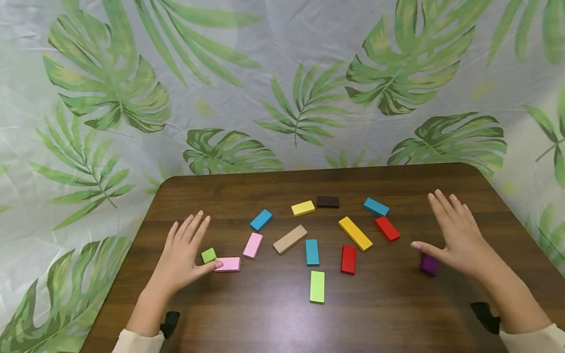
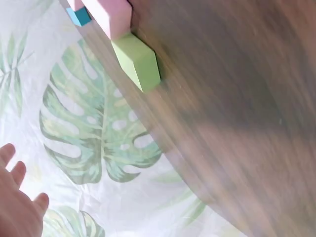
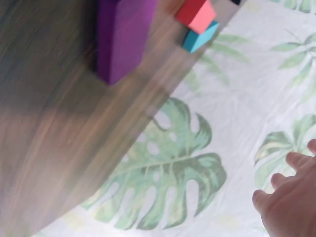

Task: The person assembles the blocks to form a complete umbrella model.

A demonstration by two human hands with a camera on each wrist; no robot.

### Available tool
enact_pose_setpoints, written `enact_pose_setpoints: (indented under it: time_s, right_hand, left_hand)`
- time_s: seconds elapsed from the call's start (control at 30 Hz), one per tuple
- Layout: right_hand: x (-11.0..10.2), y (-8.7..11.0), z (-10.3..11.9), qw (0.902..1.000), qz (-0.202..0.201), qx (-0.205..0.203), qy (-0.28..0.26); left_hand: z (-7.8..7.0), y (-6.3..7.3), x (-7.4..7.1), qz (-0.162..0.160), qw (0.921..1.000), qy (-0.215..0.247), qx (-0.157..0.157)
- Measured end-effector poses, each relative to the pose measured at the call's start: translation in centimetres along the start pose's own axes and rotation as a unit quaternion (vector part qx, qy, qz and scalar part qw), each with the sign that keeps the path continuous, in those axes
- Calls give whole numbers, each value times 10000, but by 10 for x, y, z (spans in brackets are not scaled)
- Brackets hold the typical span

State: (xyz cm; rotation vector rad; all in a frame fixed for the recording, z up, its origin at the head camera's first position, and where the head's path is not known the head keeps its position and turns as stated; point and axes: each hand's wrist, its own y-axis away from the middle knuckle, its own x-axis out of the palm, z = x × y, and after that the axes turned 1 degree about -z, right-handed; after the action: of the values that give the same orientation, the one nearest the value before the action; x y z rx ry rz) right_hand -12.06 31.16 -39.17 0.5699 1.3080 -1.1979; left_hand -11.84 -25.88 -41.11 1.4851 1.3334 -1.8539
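My left hand (image 1: 180, 257) hovers at the table's left with its fingers spread straight and nothing in them. Beside its thumb in the head view lie a pink block (image 1: 228, 264) and a green block (image 1: 209, 255), which touch each other in the left wrist view. On the right, my right hand (image 1: 459, 240) is held out with fingers extended and thumb apart, holding nothing. A purple block (image 1: 429, 264) lies near its thumb, partly hidden by the hand; the right wrist view shows the purple block (image 3: 123, 42) apart from the fingers.
Between the hands, blocks lie scattered on the brown table (image 1: 265, 314): a tan block (image 1: 290, 239), a light green block (image 1: 317, 287), an orange-yellow block (image 1: 355, 234), a black block (image 1: 328, 202), and several blue, red, pink and yellow ones. A leaf-patterned cloth (image 1: 300, 98) hangs behind.
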Motion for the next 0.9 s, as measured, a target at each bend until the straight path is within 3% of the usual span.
enact_pose_setpoints:
  time_s: [0.4, 0.73, 0.9]
  right_hand:
    - [9, 0, 31, 9945, -195, -287, -989]
    - [27, 2, 54, 9856, 123, 18, -1689]
    - [37, 1, 62, 9808, 185, 104, -1941]
  left_hand:
    - [-29, 7, 5, -429, 9967, 652, 206]
    - [-56, 11, 17, -745, 9893, 1174, 436]
    - [-67, 12, 23, -610, 9876, 1397, 365]
